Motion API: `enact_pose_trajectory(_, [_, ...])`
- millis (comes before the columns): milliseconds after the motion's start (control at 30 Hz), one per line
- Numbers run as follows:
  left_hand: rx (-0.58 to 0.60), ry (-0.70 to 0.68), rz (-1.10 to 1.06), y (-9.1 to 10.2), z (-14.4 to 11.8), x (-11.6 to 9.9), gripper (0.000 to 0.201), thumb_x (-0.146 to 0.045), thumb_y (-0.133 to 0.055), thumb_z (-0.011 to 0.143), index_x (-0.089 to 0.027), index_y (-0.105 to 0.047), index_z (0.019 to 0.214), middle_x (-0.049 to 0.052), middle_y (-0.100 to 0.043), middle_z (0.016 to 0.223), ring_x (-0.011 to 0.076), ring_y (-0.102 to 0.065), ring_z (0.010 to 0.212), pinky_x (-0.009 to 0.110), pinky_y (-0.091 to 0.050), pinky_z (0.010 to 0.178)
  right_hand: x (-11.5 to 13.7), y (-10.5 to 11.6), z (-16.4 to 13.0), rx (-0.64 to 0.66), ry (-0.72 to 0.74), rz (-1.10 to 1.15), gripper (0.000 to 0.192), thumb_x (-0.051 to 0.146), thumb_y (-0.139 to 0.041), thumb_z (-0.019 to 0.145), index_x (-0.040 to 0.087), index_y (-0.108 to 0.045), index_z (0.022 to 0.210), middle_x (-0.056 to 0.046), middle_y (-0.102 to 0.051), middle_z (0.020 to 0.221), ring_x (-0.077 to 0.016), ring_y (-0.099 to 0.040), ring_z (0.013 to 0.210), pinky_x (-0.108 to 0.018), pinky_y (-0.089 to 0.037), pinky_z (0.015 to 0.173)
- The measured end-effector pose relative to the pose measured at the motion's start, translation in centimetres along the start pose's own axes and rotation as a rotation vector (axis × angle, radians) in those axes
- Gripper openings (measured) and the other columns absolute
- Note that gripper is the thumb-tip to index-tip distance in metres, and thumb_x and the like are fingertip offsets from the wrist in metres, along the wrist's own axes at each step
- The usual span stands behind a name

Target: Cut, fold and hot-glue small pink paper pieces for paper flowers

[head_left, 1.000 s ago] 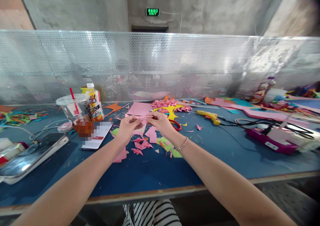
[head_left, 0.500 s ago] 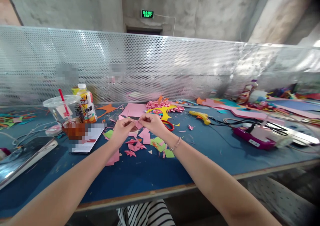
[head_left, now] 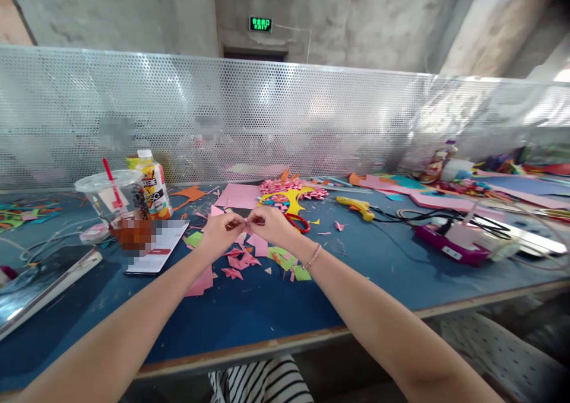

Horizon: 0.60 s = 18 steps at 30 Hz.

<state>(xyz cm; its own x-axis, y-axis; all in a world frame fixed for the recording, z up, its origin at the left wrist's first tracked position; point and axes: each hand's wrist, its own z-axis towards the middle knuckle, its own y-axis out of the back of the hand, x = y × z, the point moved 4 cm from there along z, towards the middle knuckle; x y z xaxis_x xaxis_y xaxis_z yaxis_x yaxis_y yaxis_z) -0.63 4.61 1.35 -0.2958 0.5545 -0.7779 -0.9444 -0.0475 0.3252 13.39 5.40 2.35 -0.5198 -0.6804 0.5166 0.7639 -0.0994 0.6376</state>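
1. Pink paper piece (head_left: 246, 221): small, held above the blue tabletop (head_left: 276, 314) between both hands, near the table's middle. Mostly hidden by fingertips; its fold state cannot be told.
2. Left hand (head_left: 219, 232): thumb and forefinger pressed together on the piece's left end.
3. Right hand (head_left: 269, 224): fingertips pinching the right end, touching or almost touching the left hand's. A bracelet (head_left: 311, 256) sits on the wrist.
4. Handling note, as a judgement: so small a piece wants both pinches close to the crease line, edges matched before pressing, and light pressure so the paper does not tear or slip.
5. Paper scraps (head_left: 249, 257): pink and green offcuts, loose on the table just below the hands.
6. Red-handled scissors (head_left: 297, 221): lying just beyond the right hand, beside a yellow cut-out (head_left: 291, 200).
7. Yellow glue gun (head_left: 356, 206): further right, apart.
8. Plastic cup with red straw (head_left: 116, 204): left, well apart.
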Motion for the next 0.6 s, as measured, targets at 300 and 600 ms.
enact_pose_trajectory(300, [-0.032,0.108,-0.024,0.7,0.5,0.0,0.004,-0.024,-0.068,0.057,-0.020,-0.067,0.058,0.002,-0.064,0.054,0.0170,-0.059,0.051,0.025,-0.040,0.052,-3.0,1.0,1.2,0.072,-0.101,0.228,0.020,0.035,-0.064,0.066,0.016,-0.064,0.062,0.000,-0.058,0.055,-0.0090,-0.050,0.052,-0.022,-0.038,0.052])
enact_pose_trajectory(600, [-0.039,0.216,-0.221,-0.3,0.1,0.5,0.014,-0.027,-0.069,0.059,-0.016,-0.066,0.066,0.004,-0.065,0.060,0.0176,-0.063,0.055,0.029,-0.049,0.058,-4.6,-0.2,1.2,-0.014,-0.402,0.758,0.020,0.030,-0.073,0.051,0.015,-0.061,0.057,0.002,-0.056,0.052,-0.0082,-0.052,0.051,-0.022,-0.043,0.054])
